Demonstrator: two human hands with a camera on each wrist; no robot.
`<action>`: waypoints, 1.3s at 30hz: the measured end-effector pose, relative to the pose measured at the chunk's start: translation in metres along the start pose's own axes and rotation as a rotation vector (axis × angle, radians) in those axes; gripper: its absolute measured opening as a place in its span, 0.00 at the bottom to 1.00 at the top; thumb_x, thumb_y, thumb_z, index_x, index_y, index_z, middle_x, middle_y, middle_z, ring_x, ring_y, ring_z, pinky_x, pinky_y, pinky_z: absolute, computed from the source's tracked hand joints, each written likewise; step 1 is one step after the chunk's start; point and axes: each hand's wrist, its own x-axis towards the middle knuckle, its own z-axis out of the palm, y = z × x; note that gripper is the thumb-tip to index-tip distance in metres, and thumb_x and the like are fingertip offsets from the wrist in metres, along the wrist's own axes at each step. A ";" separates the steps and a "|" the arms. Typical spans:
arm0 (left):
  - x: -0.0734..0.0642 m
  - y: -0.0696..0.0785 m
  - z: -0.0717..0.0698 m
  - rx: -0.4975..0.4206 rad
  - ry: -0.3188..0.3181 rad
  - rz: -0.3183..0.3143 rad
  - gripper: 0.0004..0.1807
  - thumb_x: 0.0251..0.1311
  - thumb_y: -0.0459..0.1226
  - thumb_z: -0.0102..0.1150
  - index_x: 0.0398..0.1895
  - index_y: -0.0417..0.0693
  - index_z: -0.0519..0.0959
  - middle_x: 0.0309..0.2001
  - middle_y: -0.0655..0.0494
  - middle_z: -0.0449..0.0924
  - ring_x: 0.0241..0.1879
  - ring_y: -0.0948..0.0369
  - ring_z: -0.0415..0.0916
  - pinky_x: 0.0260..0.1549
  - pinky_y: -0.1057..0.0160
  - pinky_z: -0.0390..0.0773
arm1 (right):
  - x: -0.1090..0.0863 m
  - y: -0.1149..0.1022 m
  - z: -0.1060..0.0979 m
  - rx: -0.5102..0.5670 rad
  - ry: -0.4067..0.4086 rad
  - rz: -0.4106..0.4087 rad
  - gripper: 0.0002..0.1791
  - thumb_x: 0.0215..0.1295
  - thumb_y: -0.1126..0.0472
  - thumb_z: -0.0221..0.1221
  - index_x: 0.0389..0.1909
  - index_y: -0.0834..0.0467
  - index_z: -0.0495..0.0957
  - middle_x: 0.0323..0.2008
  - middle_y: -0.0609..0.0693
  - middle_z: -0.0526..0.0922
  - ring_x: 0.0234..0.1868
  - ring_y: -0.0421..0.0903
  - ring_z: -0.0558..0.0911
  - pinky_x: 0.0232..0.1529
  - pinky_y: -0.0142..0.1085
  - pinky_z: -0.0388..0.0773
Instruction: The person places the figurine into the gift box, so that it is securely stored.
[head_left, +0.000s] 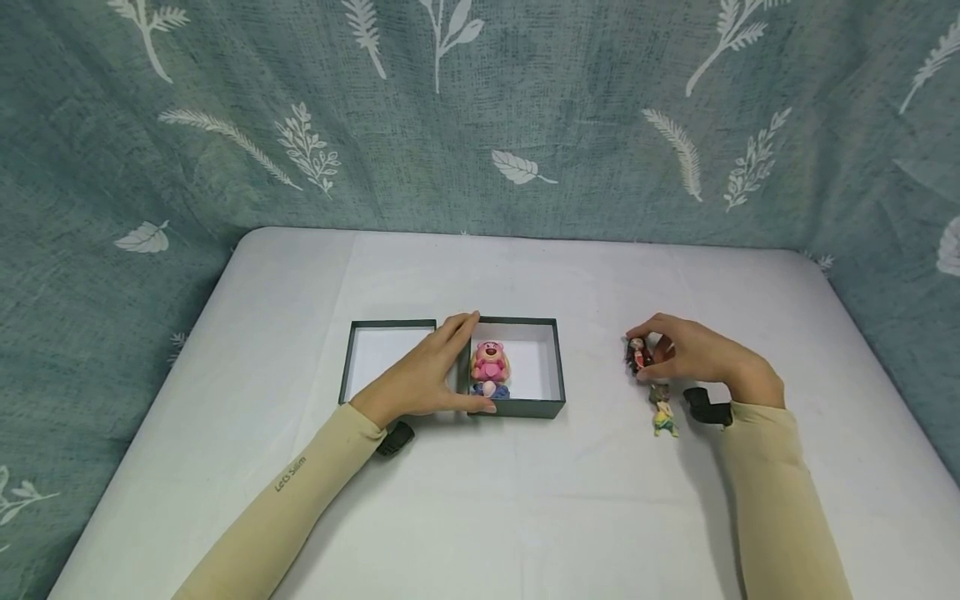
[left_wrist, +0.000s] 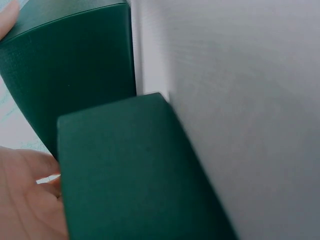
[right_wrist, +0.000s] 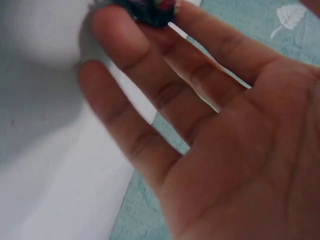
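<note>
My left hand spans the left side of a dark green box with a white inside, fingers at its back edge and thumb at its front, gripping it. In the box sit a pink bear figurine and a small blue figure, lying at its left end. On the right, my right hand pinches a dark-haired figurine in red between thumb and fingers. A green-and-yellow figurine lies on the table just below that hand. The right wrist view shows only a dark bit of the held figurine.
Left of the box lies another shallow green-edged box part, perhaps the lid, partly behind my left hand and close beside the box. Both stand on a white-covered table. A patterned blue-green curtain hangs behind the table.
</note>
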 end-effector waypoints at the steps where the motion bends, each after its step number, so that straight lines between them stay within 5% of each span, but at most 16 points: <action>1: 0.000 0.000 0.000 -0.001 0.000 0.000 0.69 0.42 0.70 0.67 0.80 0.48 0.41 0.76 0.54 0.48 0.74 0.52 0.52 0.70 0.50 0.61 | -0.001 0.001 -0.001 0.010 -0.010 0.003 0.37 0.56 0.57 0.71 0.65 0.61 0.69 0.42 0.54 0.79 0.39 0.45 0.78 0.37 0.36 0.77; 10: 0.001 -0.001 -0.001 0.001 -0.001 0.001 0.69 0.42 0.70 0.67 0.80 0.50 0.40 0.76 0.55 0.47 0.74 0.52 0.53 0.70 0.50 0.61 | 0.000 0.003 -0.001 -0.011 -0.020 -0.020 0.37 0.57 0.56 0.70 0.66 0.64 0.69 0.48 0.57 0.71 0.40 0.46 0.75 0.36 0.35 0.74; 39: 0.001 -0.001 0.001 0.011 -0.001 -0.003 0.70 0.42 0.71 0.66 0.80 0.51 0.39 0.76 0.55 0.48 0.74 0.53 0.53 0.70 0.51 0.62 | 0.003 0.002 0.001 -0.019 -0.013 0.002 0.41 0.55 0.55 0.72 0.67 0.67 0.68 0.43 0.55 0.77 0.32 0.44 0.73 0.30 0.34 0.71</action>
